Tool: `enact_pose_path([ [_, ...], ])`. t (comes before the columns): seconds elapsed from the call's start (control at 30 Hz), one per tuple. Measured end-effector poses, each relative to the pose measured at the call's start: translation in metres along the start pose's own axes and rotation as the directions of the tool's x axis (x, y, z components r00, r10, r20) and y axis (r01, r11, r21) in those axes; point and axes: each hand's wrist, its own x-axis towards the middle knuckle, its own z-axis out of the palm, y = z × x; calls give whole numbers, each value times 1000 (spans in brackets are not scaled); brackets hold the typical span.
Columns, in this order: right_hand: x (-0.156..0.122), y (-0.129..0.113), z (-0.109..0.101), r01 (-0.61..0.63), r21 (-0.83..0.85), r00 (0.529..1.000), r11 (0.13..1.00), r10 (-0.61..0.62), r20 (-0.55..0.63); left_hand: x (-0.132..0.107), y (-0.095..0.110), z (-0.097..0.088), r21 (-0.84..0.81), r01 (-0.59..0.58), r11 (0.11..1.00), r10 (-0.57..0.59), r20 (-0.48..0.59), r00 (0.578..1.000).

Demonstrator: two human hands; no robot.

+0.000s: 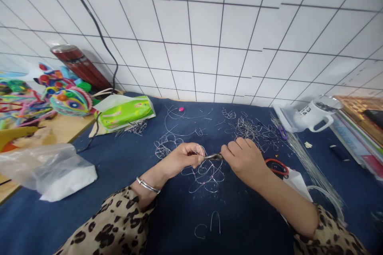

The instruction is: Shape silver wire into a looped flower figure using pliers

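My left hand (184, 159), with a silver bracelet (147, 185) at the wrist, pinches a bent wire piece (206, 178). The piece has several loops with small pink spots and hangs below my fingers. My right hand (243, 162) is closed around a pair of pliers (213, 156); its handles are mostly hidden in my fist. The jaws point left and meet the wire at my left fingertips. Another looped wire piece (163, 146) lies behind my left wrist. Two short bent wires (215, 220) rest on the dark blue cloth (176, 227) in front.
Wire scraps (249, 127) and a bundle of straight wires (314, 167) lie right, near red-handled scissors (277, 166) and a white mug (317, 113). A green tissue pack (125, 113), plastic bag (60, 171) and brown flask (80, 65) are left. A tiled wall (206, 59) closes the back.
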Motion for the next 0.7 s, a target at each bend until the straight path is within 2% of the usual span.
enact_pose_path([
  [0.17,1,0,0,-4,-1,1000,1000,4,5,-1,0,-1,-1,0,1000,0,4,1000],
  [0.4,-2,-3,4,-76,47,997,996,74,29,0,1,1,30,-12,999,13,-25,1000],
  [0.53,-3,-5,7,-157,140,982,978,139,131,0,1,3,93,-16,996,24,-79,997],
  [0.7,-4,-8,6,-269,243,936,932,192,296,1,0,5,161,-29,986,44,-91,995],
])
